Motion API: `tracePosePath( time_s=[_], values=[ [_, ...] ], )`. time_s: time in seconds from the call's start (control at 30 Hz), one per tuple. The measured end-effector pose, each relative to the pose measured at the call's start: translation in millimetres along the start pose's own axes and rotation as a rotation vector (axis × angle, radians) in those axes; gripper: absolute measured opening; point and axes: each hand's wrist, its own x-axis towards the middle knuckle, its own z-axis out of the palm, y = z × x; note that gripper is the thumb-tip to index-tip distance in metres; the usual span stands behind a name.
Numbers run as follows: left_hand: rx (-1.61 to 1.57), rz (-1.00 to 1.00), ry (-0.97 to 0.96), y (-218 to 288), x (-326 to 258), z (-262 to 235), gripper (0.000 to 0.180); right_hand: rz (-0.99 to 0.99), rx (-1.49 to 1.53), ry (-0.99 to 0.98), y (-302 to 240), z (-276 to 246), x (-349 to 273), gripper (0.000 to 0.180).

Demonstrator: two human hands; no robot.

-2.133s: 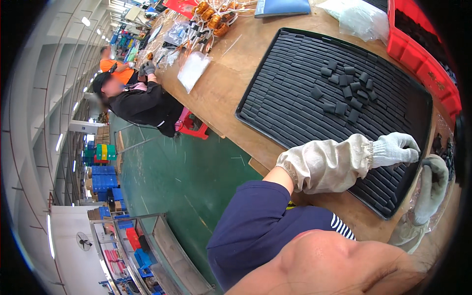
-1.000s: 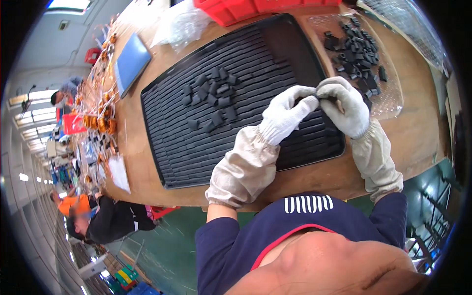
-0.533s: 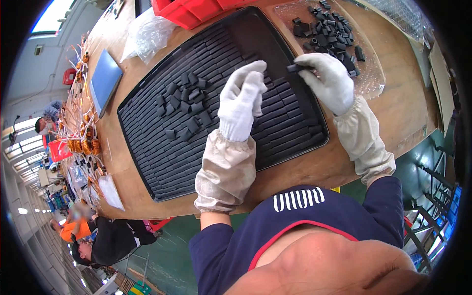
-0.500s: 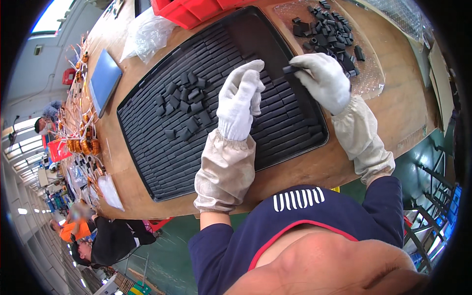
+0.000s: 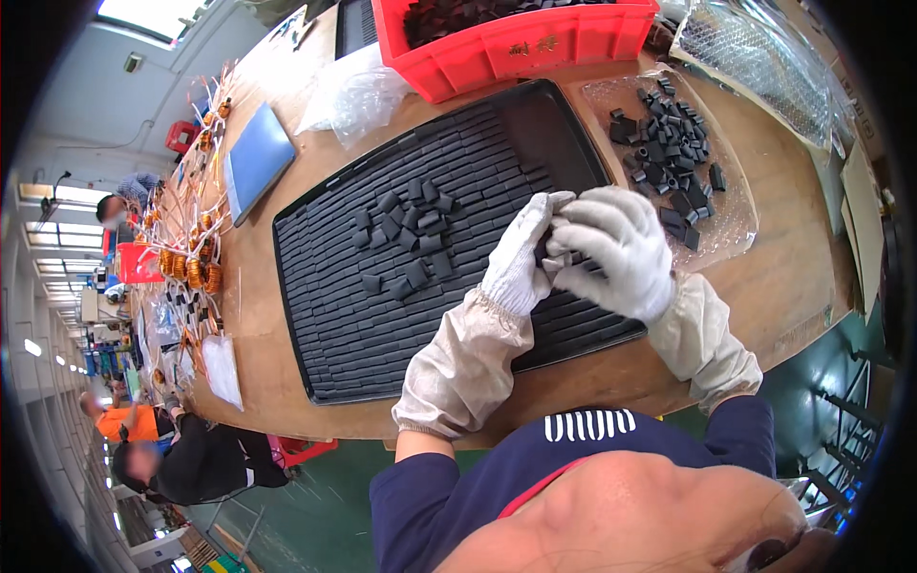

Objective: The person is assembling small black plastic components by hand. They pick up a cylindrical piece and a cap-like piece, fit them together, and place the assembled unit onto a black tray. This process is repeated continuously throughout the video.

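Observation:
My left hand (image 5: 521, 255), in a white glove, is closed with its fingertips meeting those of my right hand (image 5: 621, 253). Both hover over the right part of a black tray (image 5: 304, 368). My right hand's gloved fingers are curled and slightly blurred. What lies between the hands is hidden. Long rows of small black pieces (image 5: 334, 320) fill most of the tray, side by side. A loose cluster of short black pieces (image 5: 409, 218) lies on top of those rows, left of my hands. The tray's upper right corner (image 5: 540, 129) shows bare bottom.
A pile of short black tubes (image 5: 673, 143) lies on bubble wrap (image 5: 731, 215) at the right. Behind the tray stands a red bin (image 5: 535, 53) holding dark pieces. A clear plastic bag (image 5: 358, 95), a blue folder (image 5: 258, 158) and copper-wound coils (image 5: 191, 267) are at the left. Other people sit farther off.
My right hand, which held a black piece over the tray's right edge, has moved left to meet my left hand. The view has shifted, showing more of the red bin.

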Motion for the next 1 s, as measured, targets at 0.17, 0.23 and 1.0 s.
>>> tracePosePath(
  time_s=[0.17,0.23,1.0],
  values=[
    [-0.099,-0.016,-0.056,-6,-3,0,0.037,0.007,-0.069,-0.038,-2,14,-12,0.045],
    [-0.186,-0.015,-0.105,-10,-2,-4,0.035,-0.004,-0.079,-0.03,-2,12,-11,0.044],
    [-0.16,-0.252,-0.174,-9,-6,1,0.036,0.282,0.241,0.082,15,6,-15,0.021]
  ],
)
